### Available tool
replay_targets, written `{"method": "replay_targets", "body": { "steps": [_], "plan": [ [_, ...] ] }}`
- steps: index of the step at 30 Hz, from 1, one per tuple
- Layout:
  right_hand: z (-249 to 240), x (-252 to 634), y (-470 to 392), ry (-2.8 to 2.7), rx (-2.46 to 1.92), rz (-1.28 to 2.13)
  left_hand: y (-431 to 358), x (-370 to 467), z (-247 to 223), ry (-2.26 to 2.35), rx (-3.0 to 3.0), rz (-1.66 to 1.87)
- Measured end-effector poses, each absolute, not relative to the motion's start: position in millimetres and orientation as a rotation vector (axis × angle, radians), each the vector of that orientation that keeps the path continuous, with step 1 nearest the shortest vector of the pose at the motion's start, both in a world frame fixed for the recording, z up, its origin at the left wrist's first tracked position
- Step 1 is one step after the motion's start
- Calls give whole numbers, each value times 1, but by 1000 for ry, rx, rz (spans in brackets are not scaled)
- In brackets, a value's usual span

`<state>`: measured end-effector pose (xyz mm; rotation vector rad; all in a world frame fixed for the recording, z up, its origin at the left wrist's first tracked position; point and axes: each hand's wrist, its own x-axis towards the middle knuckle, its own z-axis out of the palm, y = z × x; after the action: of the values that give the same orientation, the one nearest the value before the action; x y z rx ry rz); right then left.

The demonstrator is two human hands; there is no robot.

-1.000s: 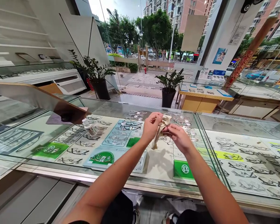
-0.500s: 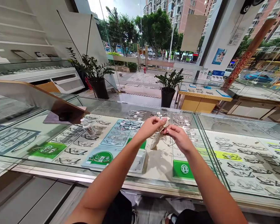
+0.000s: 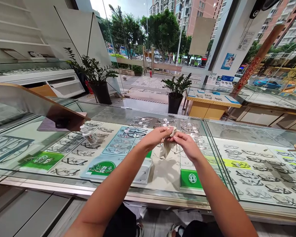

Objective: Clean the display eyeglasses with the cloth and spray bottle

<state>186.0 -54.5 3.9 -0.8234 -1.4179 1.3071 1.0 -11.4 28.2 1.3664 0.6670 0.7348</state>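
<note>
Over the glass counter, my left hand [image 3: 156, 136] is closed on a beige cleaning cloth [image 3: 164, 150], whose loose end hangs below the fingers. My right hand [image 3: 188, 144] meets it there, thumb and fingers pinching a pair of eyeglasses [image 3: 175, 152]. Only a thin dark part of the glasses shows beneath the hands; the cloth and fingers cover the rest. To the left, a white spray bottle [image 3: 88, 135] stands on the countertop.
Rows of eyeglass frames lie inside the glass display counter [image 3: 167, 194], among green cards [image 3: 192, 178]. A brown-edged mirror or board [image 3: 51, 108] leans at the left. Potted plants [image 3: 175, 102] stand beyond the counter, before the glass doors.
Both hands stay together and have shifted slightly within the cloth, the left fingers now folded more over it. The whole view has moved a little, so the scene sits slightly further left.
</note>
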Motion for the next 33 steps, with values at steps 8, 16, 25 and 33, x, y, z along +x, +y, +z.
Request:
{"method": "replay_targets", "body": {
  "steps": [8, 16, 25, 33],
  "plan": [
    [10, 186, -56, -1385, -807, 1336, -11, -7, 36, 866, 1475, 737],
    [13, 187, -59, -1450, -840, 1258, -7, -11, 34, 847, 1478, 564],
    [16, 186, -59, -1430, -822, 1298, -4, -9, 35, 679, 1719, 710],
    [18, 185, -61, -1436, -855, 1290, -5, -6, 30, 561, 1491, 740]
  ]
}}
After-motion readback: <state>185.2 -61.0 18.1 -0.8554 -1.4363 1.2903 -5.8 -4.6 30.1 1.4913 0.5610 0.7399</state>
